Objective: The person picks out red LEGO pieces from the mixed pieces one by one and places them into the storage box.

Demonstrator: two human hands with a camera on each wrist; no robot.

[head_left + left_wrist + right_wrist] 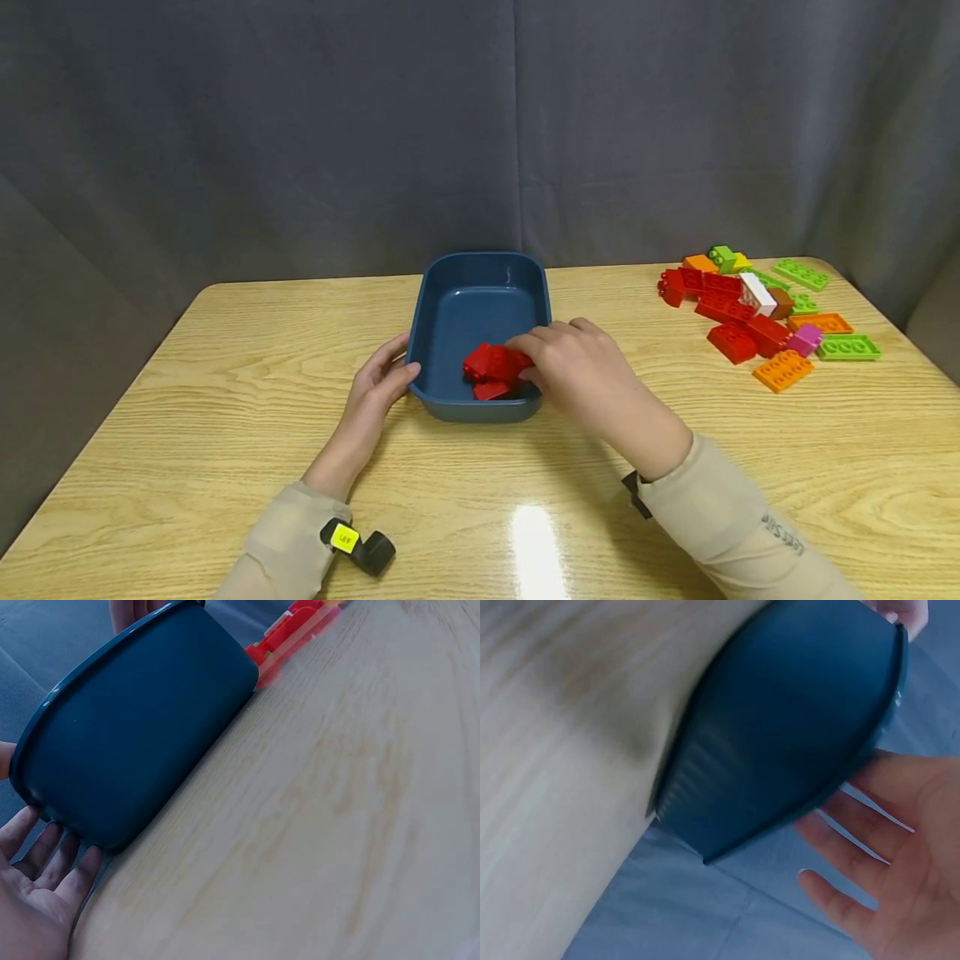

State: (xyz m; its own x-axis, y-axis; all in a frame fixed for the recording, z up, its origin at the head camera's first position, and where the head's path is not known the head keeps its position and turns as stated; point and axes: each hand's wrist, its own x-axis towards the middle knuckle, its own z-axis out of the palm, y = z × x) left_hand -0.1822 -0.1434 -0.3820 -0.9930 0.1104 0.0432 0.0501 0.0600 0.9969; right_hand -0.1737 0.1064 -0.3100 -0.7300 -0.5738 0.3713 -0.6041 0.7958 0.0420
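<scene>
A dark blue rectangular bin (480, 410) sits on the table in the head view, with a small heap of red toy bricks (489, 367) at its near right end. My left hand (377, 385) grips the bin's left side, thumb over the rim and fingers against the outer wall, as the left wrist view shows too. Over the right rim reaches my right hand (577, 371), its thumb and index finger around a red brick in the heap. In the right wrist view, its other fingers (847, 851) stretch beside the bin wall and the index fingertip is hidden.
At the table's back right lies a loose pile of toy bricks: red bricks (723, 308), a white brick (757, 293), orange plates (783, 370), green plates (849, 347) and a magenta brick (806, 340). A grey curtain (360, 142) hangs behind the wooden table (247, 392).
</scene>
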